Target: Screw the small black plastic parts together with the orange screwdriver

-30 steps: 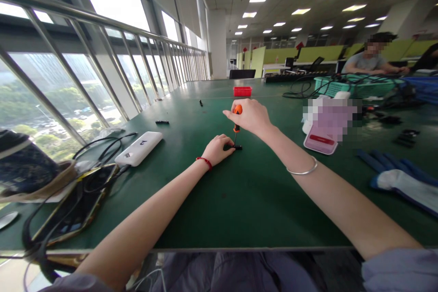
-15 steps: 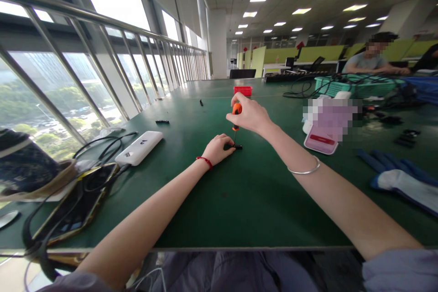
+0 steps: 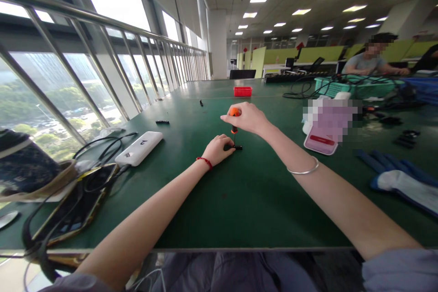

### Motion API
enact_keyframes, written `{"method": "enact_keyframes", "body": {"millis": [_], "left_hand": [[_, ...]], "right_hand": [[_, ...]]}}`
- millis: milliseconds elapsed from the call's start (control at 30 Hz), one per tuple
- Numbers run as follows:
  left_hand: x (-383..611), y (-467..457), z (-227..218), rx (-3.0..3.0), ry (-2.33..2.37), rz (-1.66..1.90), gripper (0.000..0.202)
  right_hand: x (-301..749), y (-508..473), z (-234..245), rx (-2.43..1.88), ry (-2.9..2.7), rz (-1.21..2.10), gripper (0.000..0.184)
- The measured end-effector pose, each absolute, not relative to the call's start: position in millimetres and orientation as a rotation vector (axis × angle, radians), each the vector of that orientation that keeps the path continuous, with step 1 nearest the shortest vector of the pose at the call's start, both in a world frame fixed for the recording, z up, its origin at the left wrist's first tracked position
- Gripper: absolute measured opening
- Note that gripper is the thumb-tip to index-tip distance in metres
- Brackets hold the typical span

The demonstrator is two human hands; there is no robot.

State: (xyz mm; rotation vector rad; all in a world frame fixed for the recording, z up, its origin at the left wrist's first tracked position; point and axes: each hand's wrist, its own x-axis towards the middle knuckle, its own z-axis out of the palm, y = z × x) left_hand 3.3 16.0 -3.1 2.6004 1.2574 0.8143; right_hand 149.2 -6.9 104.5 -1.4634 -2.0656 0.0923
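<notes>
On the green table, my left hand (image 3: 219, 148) pinches a small black part (image 3: 238, 148) and holds it flat against the surface; the fingers cover much of it, so I cannot tell its kind. Above it, my right hand (image 3: 248, 117) is closed around the orange and black handle of a screwdriver (image 3: 234, 113). The screwdriver stands upright, its thin shaft pointing down at the black part. Whether the tip touches the part is too small to make out.
Ahead sits a red bin (image 3: 242, 91). To the left lie a black strip (image 3: 162, 122), a white power bank (image 3: 139, 148) and a cabled phone (image 3: 77, 203). On the right are a pink phone (image 3: 325, 127), blue-white gloves (image 3: 407, 182) and a green basket (image 3: 359, 87). A person (image 3: 369, 57) sits beyond.
My right hand has dropped slightly and turned on the screwdriver handle, its fingers now reaching further left. My left hand and the black part stay in place.
</notes>
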Motion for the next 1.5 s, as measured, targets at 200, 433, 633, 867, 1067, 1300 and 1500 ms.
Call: {"method": "enact_keyframes", "body": {"millis": [200,433,633,867,1067,1300,1500], "left_hand": [[2.9,15.9,-3.2,2.607,1.268,0.808,0.011],[3.4,10.7,-1.7,2.626,1.307,0.780,0.017],[7.8,8.3,1.0,2.702,1.295,0.769,0.031],[12.0,5.2,6.6,2.687,1.269,0.850,0.015],[10.1,-1.0,7.7,2.485,1.197,0.927,0.018],[2.4,4.0,12.5,2.410,1.104,0.800,0.018],[1.8,-0.6,17.3,2.576,1.118,0.738,0.017]], "right_hand": [[156.0,-5.0,106.7,-1.423,-2.063,0.243,0.021],[193.4,-10.0,60.5,-1.371,-1.704,0.101,0.037],[203.7,2.7,-3.6,-1.497,-2.026,0.103,0.015],[195.7,-0.5,-3.2,-1.379,-2.163,0.151,0.020],[195.9,-6.1,-2.5,-1.302,-2.174,0.150,0.012],[197.9,-7.9,-0.6,-1.153,-2.308,0.160,0.012],[197.9,-7.7,-1.2,-1.170,-2.319,0.181,0.013]]}}
